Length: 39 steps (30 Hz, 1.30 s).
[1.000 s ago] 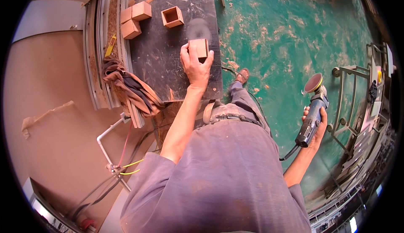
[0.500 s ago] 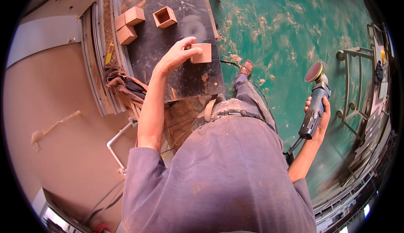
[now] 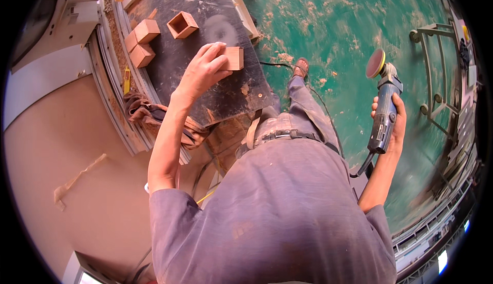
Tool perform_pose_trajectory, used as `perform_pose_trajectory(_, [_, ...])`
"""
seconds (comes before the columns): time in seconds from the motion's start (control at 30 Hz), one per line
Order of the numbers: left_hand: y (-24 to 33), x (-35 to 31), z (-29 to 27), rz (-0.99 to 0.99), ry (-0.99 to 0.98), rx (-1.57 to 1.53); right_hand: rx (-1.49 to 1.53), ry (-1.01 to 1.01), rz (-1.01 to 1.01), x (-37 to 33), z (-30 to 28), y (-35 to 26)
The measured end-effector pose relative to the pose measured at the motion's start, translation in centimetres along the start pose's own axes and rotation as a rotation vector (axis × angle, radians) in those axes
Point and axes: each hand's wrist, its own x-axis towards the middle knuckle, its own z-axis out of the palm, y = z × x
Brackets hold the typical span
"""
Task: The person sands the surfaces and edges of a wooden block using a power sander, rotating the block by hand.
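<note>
Green flooring, strewn with pale wood dust, spread to the right of a dark, scuffed bench in the head view. Near the bench's right edge, a little beyond its near right corner, was a small wooden box. The person's left hand grasped it from the left, fingers along its far side and thumb along the near one; whether the box rested on the bench or was lifted slightly could not be told. Just past it lay a grey ring-shaped smudge. Farther back stood an open box, its hollow showing, and three wooden blocks huddled, touching, by the left edge. A crumpled brown cloth hung near the near left corner, with a yellow strip just beyond it.

Well away from the bench, over the floor, the right hand had its fingers wrapped around the body of a grey-blue power sander, its round disc tilted upward. Farther right stood a wheeled metal rack.
</note>
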Motion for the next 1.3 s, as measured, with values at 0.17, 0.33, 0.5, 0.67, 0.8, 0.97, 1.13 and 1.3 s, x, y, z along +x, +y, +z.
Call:
perform_pose_trajectory(0.17, [1.2, 0.6, 1.6, -0.007, 0.031, 0.006, -0.003, -0.038, 0.037, 0.2, 0.6, 0.2])
perform_pose_trajectory(0.33, [4.3, 1.9, 3.1, -0.122, 0.180, 0.091, -0.044, -0.030, 0.080, 0.8, 2.9, 0.4])
perform_pose_trajectory(0.5, [4.7, 2.4, 3.2, -0.133, 0.159, 0.122, -0.084, -0.053, 0.114, 1.8, 5.0, 0.6])
perform_pose_trajectory(0.67, [4.8, 2.5, 4.0, -0.155, 0.194, 0.105, -0.220, -0.158, 0.209, 2.4, 8.4, 1.2])
perform_pose_trajectory(0.8, [5.0, 3.8, 4.2, -0.114, 0.204, 0.043, -0.353, -0.244, 0.285, 2.7, 11.7, 1.5])
perform_pose_trajectory(0.97, [4.5, 3.2, 4.7, -0.125, 0.229, 0.023, -0.452, -0.375, 0.400, 4.2, 15.4, 3.1])
perform_pose_trajectory(1.13, [4.6, 2.9, 4.7, -0.133, 0.259, -0.045, -0.548, -0.426, 0.430, 4.8, 19.1, 5.1])
perform_pose_trajectory(1.3, [4.7, 3.1, 4.7, -0.120, 0.322, -0.061, -0.582, -0.430, 0.479, 5.0, 20.6, 5.7])
